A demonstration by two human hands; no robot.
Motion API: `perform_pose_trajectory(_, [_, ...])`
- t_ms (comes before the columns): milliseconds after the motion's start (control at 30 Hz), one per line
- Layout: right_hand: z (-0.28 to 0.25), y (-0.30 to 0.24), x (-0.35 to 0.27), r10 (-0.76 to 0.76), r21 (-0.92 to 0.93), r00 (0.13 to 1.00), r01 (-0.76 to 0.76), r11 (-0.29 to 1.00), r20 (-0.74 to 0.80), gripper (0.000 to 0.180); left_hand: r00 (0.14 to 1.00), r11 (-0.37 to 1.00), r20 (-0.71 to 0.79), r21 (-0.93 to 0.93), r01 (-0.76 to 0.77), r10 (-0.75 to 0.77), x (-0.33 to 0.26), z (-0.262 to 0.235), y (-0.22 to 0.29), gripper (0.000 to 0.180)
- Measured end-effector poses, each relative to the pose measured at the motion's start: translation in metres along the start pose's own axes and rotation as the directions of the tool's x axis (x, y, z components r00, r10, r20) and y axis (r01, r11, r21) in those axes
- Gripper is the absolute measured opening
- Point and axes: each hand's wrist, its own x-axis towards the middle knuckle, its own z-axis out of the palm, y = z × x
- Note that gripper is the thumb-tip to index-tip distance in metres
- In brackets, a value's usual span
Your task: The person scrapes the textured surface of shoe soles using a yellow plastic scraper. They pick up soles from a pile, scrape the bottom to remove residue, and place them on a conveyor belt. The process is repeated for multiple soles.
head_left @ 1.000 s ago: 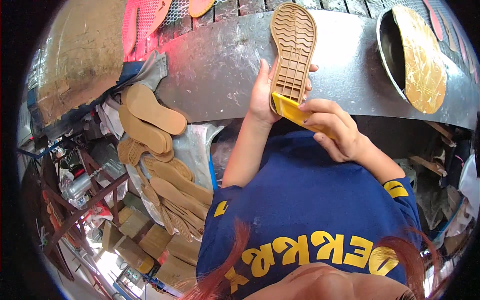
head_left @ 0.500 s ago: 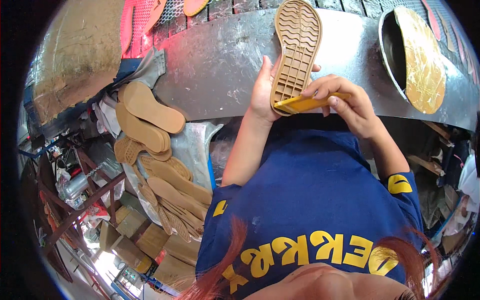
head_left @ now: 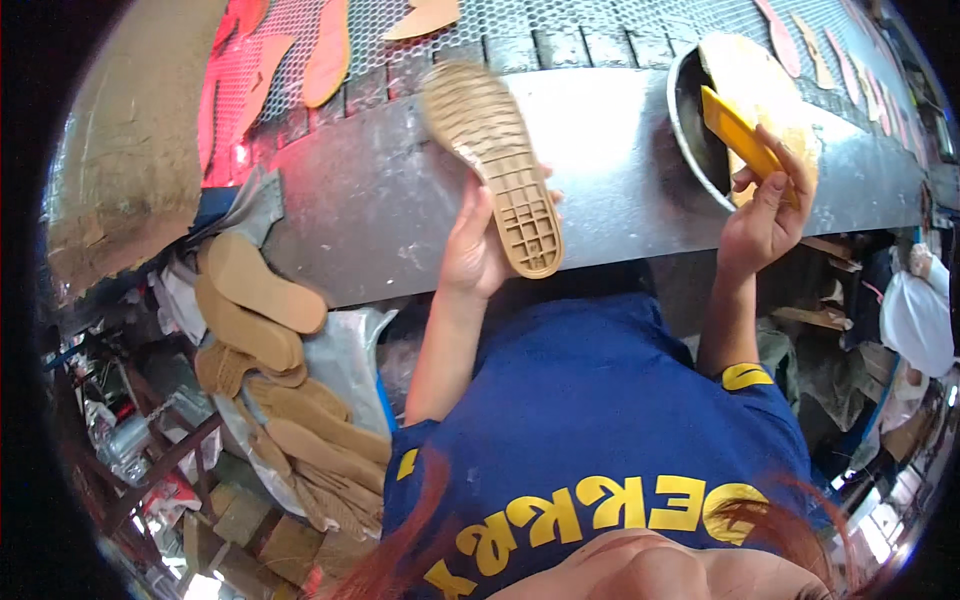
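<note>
My left hand (head_left: 470, 245) grips a tan shoe sole (head_left: 512, 180) from behind and below. The sole's ribbed and gridded tread side faces up, its heel end nearest me. Blur smears the toe part. Between the fingers and thumb of my right hand (head_left: 768, 225) is a flat yellow tool (head_left: 742, 135), like a scraper. It is raised over a round metal pot (head_left: 684, 155) at the right, its free end pointing away from me. A yellowish, crusted board (head_left: 735, 62) covers part of the pot's mouth.
A metal ledge (head_left: 370, 190) runs in front of me. Beyond it, a mesh conveyor (head_left: 545, 25) carries several insole-shaped pieces (head_left: 328, 55). More tan soles (head_left: 265, 285) lie piled at my left on plastic sheeting. A worn brown panel (head_left: 130, 130) stands at the far left.
My right hand has moved the yellow tool off the sole's heel, away and over the pot. My left hand still holds the sole, now tilted more to the left. The whole view has shifted.
</note>
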Motion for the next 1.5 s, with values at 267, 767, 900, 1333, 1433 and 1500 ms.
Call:
perform_pose_trajectory(267, [-0.018,0.016,0.0,0.099,-0.537,0.943,0.093,0.839,0.318,0.021,0.922,0.898,0.005,0.227,-0.377,0.386,-0.005,-0.011,-0.02,0.067])
perform_pose_trajectory(767, [0.017,0.002,-0.007,0.058,0.051,0.974,-0.071,0.996,0.22,0.02,0.824,0.554,0.086,0.7,-0.45,0.561,-0.01,0.014,-0.015,0.06])
perform_pose_trajectory(900, [0.036,-0.002,-0.033,-0.015,-0.025,0.956,0.024,0.999,0.294,0.013,0.834,0.533,0.052,0.746,-0.398,0.549,-0.013,0.018,-0.014,0.059])
perform_pose_trajectory(1333, [0.069,-0.009,-0.066,0.012,-0.169,0.921,0.059,0.984,0.39,0.014,0.825,0.413,0.083,0.836,-0.363,0.559,-0.014,0.027,-0.012,0.057])
perform_pose_trajectory(1433, [0.071,-0.021,-0.073,-0.002,-0.033,0.878,0.02,0.999,0.478,0.017,0.817,0.371,0.119,0.847,-0.38,0.565,-0.013,0.026,-0.01,0.057])
perform_pose_trajectory(1500, [0.071,-0.025,-0.074,-0.04,0.006,0.848,0.043,0.999,0.529,0.019,0.765,0.345,0.205,0.8,-0.49,0.611,-0.011,0.022,-0.01,0.056])
